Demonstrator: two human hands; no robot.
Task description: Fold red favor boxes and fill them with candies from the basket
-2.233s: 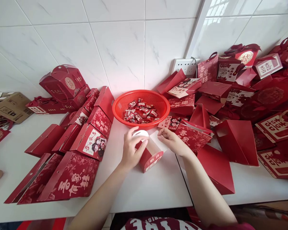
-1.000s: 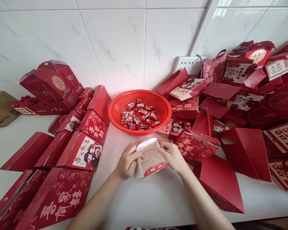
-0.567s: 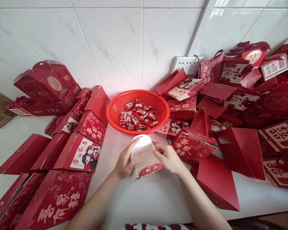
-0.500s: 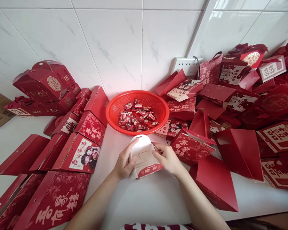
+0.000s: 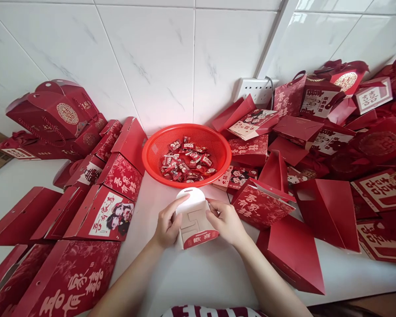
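A small carton (image 5: 194,220), white inside with a red printed flap, is held low over the table in front of the basket. Its top is open, and interlocked flaps show at its bottom. My left hand (image 5: 167,222) grips its left side, the thumb along the edge. On the right side, my right hand (image 5: 225,219) holds the carton's edge between thumb and curled fingers. Just beyond stands a red plastic basket (image 5: 152,154) with a pile of small red wrapped sweets (image 5: 188,164) in it.
Rows of red gift boxes (image 5: 120,176) stand at the left, with handled boxes (image 5: 57,112) behind. Many red boxes and bags (image 5: 265,202) crowd the right side. A white power strip (image 5: 255,90) is by the tiled wall.
Both hands and the carton have shifted slightly left and down in view. The carton is turned a little, showing more of its inside. The surroundings have also shifted slightly left.
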